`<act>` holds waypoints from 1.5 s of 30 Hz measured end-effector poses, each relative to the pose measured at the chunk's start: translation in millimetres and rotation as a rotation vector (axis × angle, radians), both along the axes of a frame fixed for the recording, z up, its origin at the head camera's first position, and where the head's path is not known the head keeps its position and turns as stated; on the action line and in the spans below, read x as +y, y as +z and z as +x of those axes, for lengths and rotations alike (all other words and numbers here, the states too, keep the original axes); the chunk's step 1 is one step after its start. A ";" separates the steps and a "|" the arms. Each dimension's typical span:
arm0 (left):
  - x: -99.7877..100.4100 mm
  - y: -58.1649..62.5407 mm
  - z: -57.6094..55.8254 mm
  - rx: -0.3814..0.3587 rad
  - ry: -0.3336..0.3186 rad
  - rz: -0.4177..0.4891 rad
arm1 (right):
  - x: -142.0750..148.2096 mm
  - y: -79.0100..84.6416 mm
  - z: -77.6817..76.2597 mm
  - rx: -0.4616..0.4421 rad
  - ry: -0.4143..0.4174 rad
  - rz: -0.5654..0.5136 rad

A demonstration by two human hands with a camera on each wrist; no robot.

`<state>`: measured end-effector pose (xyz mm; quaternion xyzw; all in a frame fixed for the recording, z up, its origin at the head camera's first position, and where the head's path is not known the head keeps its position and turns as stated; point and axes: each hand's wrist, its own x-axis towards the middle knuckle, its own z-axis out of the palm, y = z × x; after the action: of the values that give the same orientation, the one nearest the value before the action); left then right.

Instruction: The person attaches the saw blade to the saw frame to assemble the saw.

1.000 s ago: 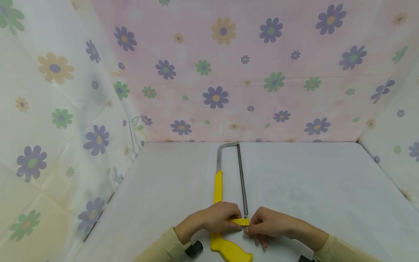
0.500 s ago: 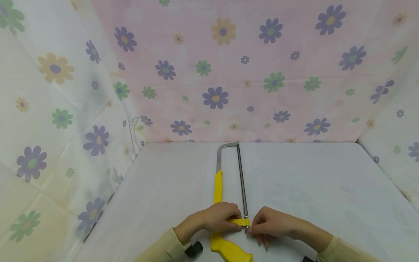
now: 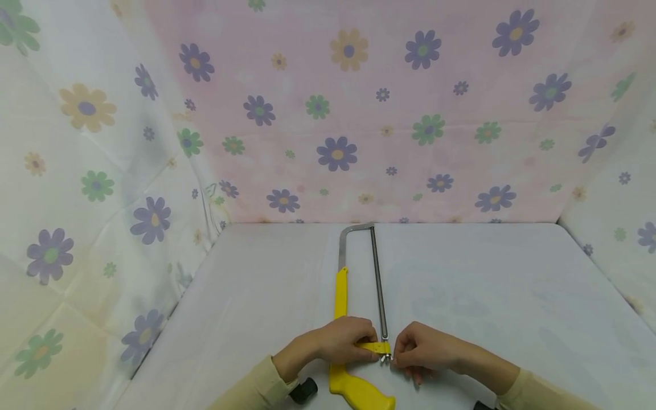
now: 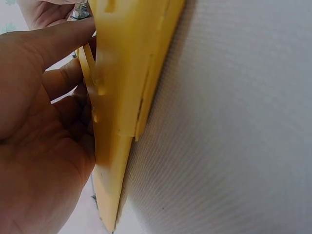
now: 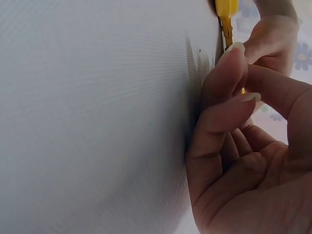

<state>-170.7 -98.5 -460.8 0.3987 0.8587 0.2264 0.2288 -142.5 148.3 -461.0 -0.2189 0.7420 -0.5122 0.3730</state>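
Observation:
A hacksaw (image 3: 341, 293) with a yellow handle lies on the table, its metal bow toward the back wall and its blade (image 3: 378, 279) on the right. My left hand (image 3: 344, 340) lies across the yellow frame and grips its short lower arm between thumb and fingers. In the left wrist view the yellow frame (image 4: 117, 87) runs past the curled fingers. A small silver wing nut (image 3: 386, 358) shows at the blade's near end. The fingertips of my right hand (image 3: 427, 348), bent together, are right at its wing; in the right wrist view these fingers (image 5: 224, 73) hide the nut.
The white tabletop (image 3: 487, 285) spreads out around the saw. Flower-patterned cloth (image 3: 359, 114) walls it in at the back and on both sides. A black wrist strap piece (image 3: 304, 390) hangs below the left sleeve.
My right hand has drawn slightly to the right from the blade's near end, and the wing nut that its fingers covered now shows. The left hand and the saw stay in place.

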 end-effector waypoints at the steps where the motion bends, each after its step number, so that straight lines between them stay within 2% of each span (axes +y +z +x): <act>1: 0.0 -0.4 0.2 0.002 -0.002 0.001 | -0.7 -0.1 0.0 0.001 0.000 0.003; 12: -0.8 -1.8 -0.8 0.020 -0.016 0.014 | -7.6 -2.1 -1.6 -0.006 0.022 -0.002; 29: -1.2 0.9 0.3 0.025 -0.022 0.011 | -8.5 -0.7 -3.1 -0.037 -0.002 0.066; 45: -0.5 1.8 0.9 0.011 -0.008 0.004 | 2.6 -4.3 -5.2 -0.011 0.006 0.003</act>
<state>-169.8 -98.9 -459.0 0.4040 0.8578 0.2252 0.2242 -147.7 150.9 -465.3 -0.2177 0.7401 -0.5114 0.3787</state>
